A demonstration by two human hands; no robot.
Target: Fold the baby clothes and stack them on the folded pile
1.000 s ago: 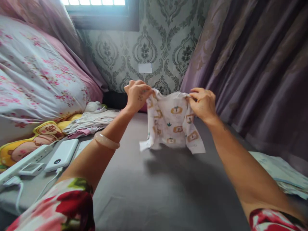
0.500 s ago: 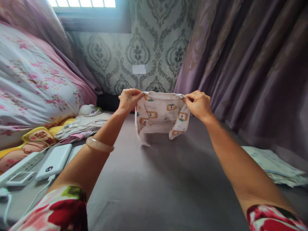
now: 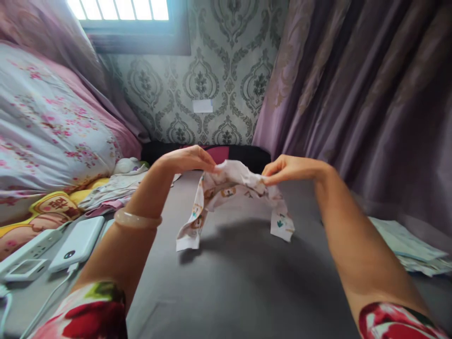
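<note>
While both hands pinch its upper edge, a small long-sleeved top [image 3: 240,172], white w/ tan & green print, hangs mid-view above the grey bedsheet [image 3: 226,292]; L hand [image 3: 192,159], approx 9 o'clock from centre, has thumb & fingers clamped on the top's L end; R hand [image 3: 291,168], at 3 o'clock, is clamped likewise on the R end, so the two are apart w/ fabric btwn; body of the top is bunched & arched, sleeves dangling to approx 7 & 4 o'clock; can't tell if the cuffs touch the sheet; pale bangle [image 3: 137,219] on L forearm; red floral sleeves [image 3: 95,315] on both arms; at 8 o'clock a white power bank [image 3: 79,240] w/ cable [image 3: 49,299] plugged in lies beside a power strip [image 3: 44,241]; just above, nearer 9, a yellow cartoon cushion [image 3: 54,207] & a clothes pile [image 3: 113,188]; floral bedding [image 3: 52,113] heaped at approx 9–10; lit window [image 3: 120,8] at 11; damask wallpaper [image 3: 229,70] at 12, w/ a white rectangular plate [image 3: 202,106] on it; purple curtain [image 3: 335,94] at 2; folded pale cloths [image 3: 406,240] stacked at approx 4, beyond R forearm.
</note>
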